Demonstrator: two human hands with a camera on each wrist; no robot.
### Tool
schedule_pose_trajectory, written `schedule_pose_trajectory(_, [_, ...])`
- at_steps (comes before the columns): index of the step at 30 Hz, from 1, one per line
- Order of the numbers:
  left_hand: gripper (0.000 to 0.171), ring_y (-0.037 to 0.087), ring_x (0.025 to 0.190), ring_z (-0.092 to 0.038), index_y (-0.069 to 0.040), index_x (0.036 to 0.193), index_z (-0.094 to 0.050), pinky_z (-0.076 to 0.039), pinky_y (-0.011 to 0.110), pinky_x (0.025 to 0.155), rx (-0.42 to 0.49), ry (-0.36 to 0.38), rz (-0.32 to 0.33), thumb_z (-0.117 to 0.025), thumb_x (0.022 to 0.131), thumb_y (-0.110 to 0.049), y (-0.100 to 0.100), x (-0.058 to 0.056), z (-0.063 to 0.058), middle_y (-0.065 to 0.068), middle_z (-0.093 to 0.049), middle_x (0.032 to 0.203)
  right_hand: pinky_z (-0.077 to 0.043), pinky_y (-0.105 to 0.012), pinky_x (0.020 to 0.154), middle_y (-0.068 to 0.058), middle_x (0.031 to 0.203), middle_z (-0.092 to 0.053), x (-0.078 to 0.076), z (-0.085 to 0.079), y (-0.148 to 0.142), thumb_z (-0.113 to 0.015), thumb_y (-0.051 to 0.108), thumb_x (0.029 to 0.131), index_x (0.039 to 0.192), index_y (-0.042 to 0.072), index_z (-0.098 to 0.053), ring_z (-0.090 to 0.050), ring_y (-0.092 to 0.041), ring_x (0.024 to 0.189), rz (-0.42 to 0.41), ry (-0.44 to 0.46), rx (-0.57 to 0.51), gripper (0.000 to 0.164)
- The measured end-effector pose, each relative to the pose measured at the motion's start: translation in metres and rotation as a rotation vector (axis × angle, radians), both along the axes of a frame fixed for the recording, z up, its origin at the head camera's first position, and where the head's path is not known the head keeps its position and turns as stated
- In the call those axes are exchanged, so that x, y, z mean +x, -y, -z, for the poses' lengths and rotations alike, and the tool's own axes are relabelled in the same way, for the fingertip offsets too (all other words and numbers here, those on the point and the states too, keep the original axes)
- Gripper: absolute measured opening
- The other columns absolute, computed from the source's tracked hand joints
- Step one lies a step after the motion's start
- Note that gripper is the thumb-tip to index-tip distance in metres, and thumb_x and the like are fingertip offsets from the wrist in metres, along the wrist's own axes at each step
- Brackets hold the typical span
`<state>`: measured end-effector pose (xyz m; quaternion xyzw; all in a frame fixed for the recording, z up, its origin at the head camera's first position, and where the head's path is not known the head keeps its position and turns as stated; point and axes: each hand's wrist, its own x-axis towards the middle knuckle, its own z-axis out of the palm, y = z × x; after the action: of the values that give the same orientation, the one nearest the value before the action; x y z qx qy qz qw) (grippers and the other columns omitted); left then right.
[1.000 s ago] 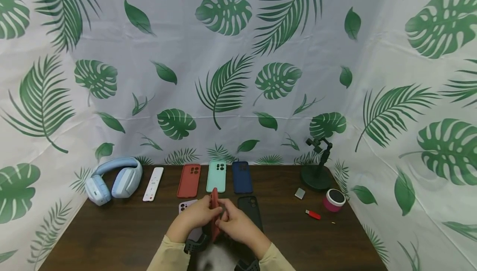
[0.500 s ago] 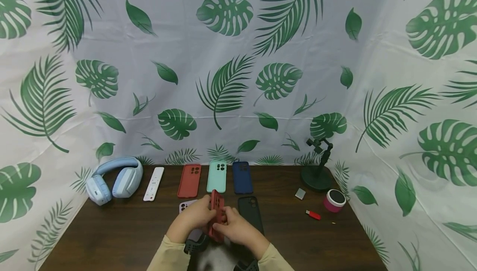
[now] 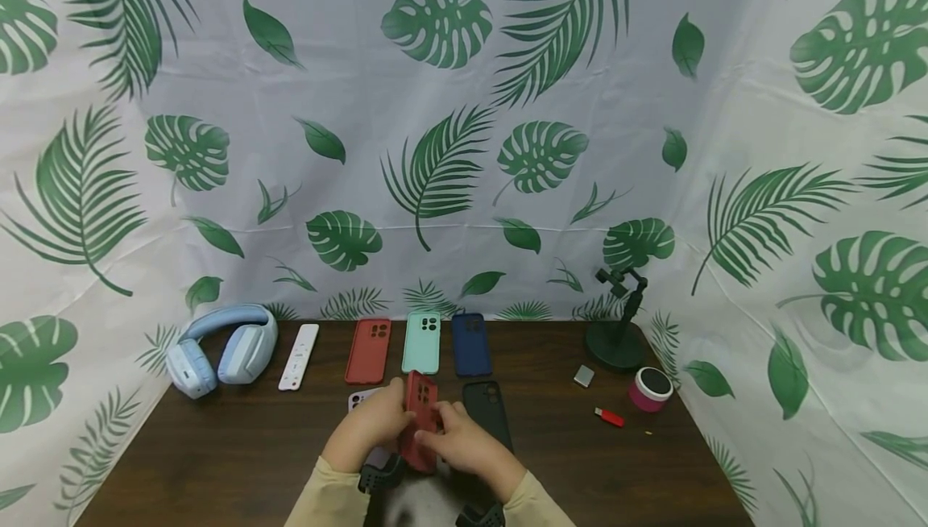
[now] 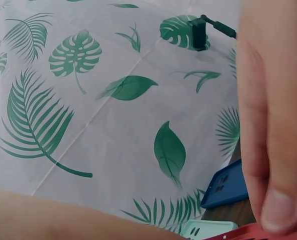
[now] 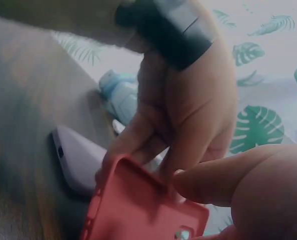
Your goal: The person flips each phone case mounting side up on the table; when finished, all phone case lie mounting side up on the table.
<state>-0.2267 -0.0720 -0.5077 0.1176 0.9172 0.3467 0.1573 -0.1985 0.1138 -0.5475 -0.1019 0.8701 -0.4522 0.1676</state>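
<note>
A red phone case (image 3: 419,440) is held up between both hands, tilted, its back with the camera holes turned to the head view. My left hand (image 3: 370,426) grips its left edge; my right hand (image 3: 464,437) pinches the right edge. In the right wrist view the bare inside of the red phone case (image 5: 138,200) shows, and the right thumb (image 5: 208,182) lies at its rim. The left wrist view shows fingers (image 4: 281,210) on a red edge. Close by lie a lilac phone case (image 3: 359,398), partly hidden by the left hand, and a black phone case (image 3: 487,410).
Behind lie another red case (image 3: 368,351), a mint case (image 3: 421,342) and a navy case (image 3: 472,346). White remote (image 3: 298,358) and blue headphones (image 3: 225,350) are left. Right are a dark stand (image 3: 616,342), grey square (image 3: 583,376), red USB stick (image 3: 609,417) and pink-white jar (image 3: 651,389).
The held red phone case has turned from nearly edge-on to showing its back to the head view. The right hand's fingers have shifted slightly along its edge. The things on the table stay put.
</note>
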Motion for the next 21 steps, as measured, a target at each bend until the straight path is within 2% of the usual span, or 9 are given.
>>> schedule_pose_trajectory(6, [0.027,0.018,0.069,-0.061,0.006,0.112,-0.058,-0.05,0.038,0.062,-0.051,-0.04,0.024,-0.069,0.092,-0.008,0.002,-0.002,0.005,0.01,-0.065,0.087,-0.048,-0.051,0.096,-0.017,0.128,-0.048,0.0,0.0,-0.001,-0.064,0.046,0.098,0.145,0.005,-0.05,-0.055,-0.027,0.114,0.042,0.039,0.004,0.063])
schedule_pose_trajectory(9, [0.02,0.018,0.061,-0.061,0.002,0.103,-0.061,-0.05,0.036,0.059,-0.075,-0.027,0.022,-0.072,0.091,-0.009,0.002,-0.001,0.008,0.007,-0.063,0.08,-0.046,-0.055,0.1,-0.018,0.129,-0.049,0.0,-0.004,-0.002,-0.064,0.045,0.098,0.144,0.003,-0.05,-0.055,-0.031,0.118,0.044,0.022,0.03,0.064])
schedule_pose_trajectory(12, [0.014,0.017,0.053,-0.062,-0.002,0.086,-0.063,-0.047,0.033,0.054,-0.108,-0.019,0.024,-0.074,0.09,-0.011,0.001,-0.001,0.009,0.005,-0.063,0.069,-0.045,-0.056,0.101,-0.019,0.128,-0.049,0.0,-0.007,-0.002,-0.064,0.044,0.097,0.143,0.0,-0.051,-0.055,-0.033,0.119,0.041,-0.003,0.058,0.065])
schedule_pose_trajectory(16, [0.028,0.016,0.048,-0.061,-0.007,0.067,-0.063,-0.044,0.029,0.05,-0.136,-0.003,0.017,-0.073,0.091,-0.017,0.0,-0.001,0.008,0.002,-0.061,0.057,-0.046,-0.054,0.1,-0.019,0.124,-0.05,-0.002,-0.01,-0.003,-0.064,0.043,0.097,0.141,-0.003,-0.052,-0.056,-0.03,0.116,0.037,-0.042,0.085,0.064])
schedule_pose_trajectory(21, [0.038,0.012,0.047,-0.055,-0.006,0.066,-0.067,-0.04,0.028,0.05,-0.147,0.021,0.019,-0.071,0.093,-0.032,-0.002,-0.001,0.003,-0.002,-0.056,0.054,-0.048,-0.053,0.096,-0.02,0.122,-0.05,-0.003,-0.009,-0.004,-0.065,0.043,0.097,0.14,-0.004,-0.052,-0.058,-0.03,0.112,0.031,-0.076,0.09,0.066])
